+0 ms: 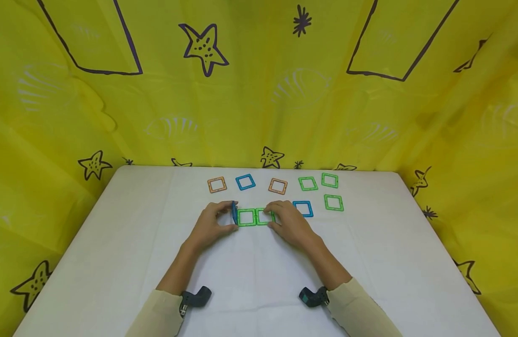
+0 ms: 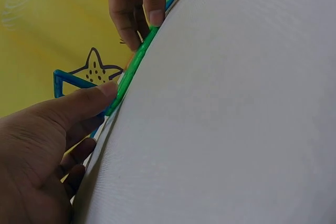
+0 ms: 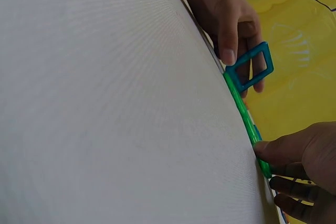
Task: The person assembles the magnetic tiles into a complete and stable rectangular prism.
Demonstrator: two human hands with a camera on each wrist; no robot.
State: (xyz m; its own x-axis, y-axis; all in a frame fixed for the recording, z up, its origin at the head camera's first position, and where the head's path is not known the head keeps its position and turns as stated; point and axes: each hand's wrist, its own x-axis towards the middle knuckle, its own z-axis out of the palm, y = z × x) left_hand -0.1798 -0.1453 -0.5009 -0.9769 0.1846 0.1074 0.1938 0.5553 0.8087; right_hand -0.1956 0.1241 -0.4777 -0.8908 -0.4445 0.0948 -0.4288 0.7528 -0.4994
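Two green square magnetic tiles lie flat edge to edge mid-table, the left green tile beside the right green tile. At the left end of this pair a blue square tile stands upright, its open frame showing clearly in the right wrist view. My left hand pinches the blue tile, thumb low at the near corner and fingers behind. My right hand grips the right green tile, with the thumb on its near edge and fingers over the far side. Some fingertips are hidden.
Loose square tiles lie beyond the hands: orange, blue and a second orange tile. Farther right are several green tiles and another blue tile close to my right hand. A yellow curtain borders the white table.
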